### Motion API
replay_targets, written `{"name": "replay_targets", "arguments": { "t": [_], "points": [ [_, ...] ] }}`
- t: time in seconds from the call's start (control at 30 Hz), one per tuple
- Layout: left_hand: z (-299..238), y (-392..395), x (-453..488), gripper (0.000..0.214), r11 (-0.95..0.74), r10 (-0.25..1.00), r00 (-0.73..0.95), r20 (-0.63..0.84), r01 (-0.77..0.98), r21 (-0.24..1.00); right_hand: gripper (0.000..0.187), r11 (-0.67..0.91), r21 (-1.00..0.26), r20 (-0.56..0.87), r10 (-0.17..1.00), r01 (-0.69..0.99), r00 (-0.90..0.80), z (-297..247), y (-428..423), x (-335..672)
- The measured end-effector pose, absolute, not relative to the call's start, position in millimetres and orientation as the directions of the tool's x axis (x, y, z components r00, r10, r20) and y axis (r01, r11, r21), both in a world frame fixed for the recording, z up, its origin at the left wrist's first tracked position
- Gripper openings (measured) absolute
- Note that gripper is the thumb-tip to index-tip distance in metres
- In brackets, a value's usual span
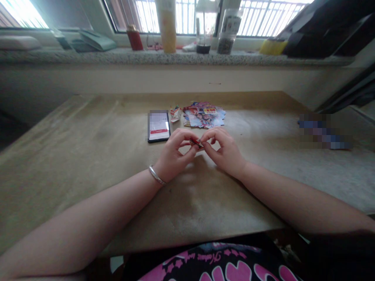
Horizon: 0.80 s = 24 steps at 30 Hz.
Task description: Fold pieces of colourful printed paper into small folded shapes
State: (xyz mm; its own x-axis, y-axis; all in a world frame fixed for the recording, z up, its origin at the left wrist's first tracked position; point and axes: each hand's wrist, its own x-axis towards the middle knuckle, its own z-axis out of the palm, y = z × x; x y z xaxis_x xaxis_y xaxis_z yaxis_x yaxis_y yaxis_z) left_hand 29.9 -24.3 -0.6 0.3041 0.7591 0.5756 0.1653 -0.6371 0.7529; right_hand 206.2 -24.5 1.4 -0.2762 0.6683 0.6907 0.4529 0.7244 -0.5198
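Both hands meet over the middle of the table, around a small folded piece of printed paper (197,144) in red and dark colours. My left hand (178,150), with a silver bangle at the wrist, is closed on its left side between thumb and fingers. Thumb and forefinger of my right hand (222,147) pinch its right end. Much of the piece is hidden behind the fingertips. Just beyond the hands lies a fanned pile of colourful printed sheets (205,116). To its left sits a small folded paper shape (175,114), white, red and green.
A phone or tablet (159,127) with a lit screen lies left of the paper shape. At the table's right side is a blurred-out long item (324,134). Bottles and jars, among them a red bottle (134,38), stand on the stone windowsill (102,57) behind the table (88,156).
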Motion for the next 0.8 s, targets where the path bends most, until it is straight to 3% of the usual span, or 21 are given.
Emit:
{"name": "replay_targets", "arguments": {
  "t": [0.17,0.57,0.8],
  "points": [
    [-1.7,-24.4,30.4,0.011,-0.629,0.767,0.298,0.568,0.174,0.758,0.006,0.727,-0.548,0.688,0.673,0.414,-0.273,2.2,-26.4,206.6],
    [-3.9,-22.9,28.4,0.008,-0.622,0.766,0.296,0.571,0.113,0.775,0.007,0.779,-0.473,0.745,0.603,0.411,-0.286,6.2,-30.1,204.8],
    [1.5,-22.7,28.6,0.007,-0.772,0.636,0.297,0.713,0.242,0.588,0.007,0.771,-0.464,0.749,0.604,0.435,-0.271,5.9,-31.3,204.7]
  ]
}}
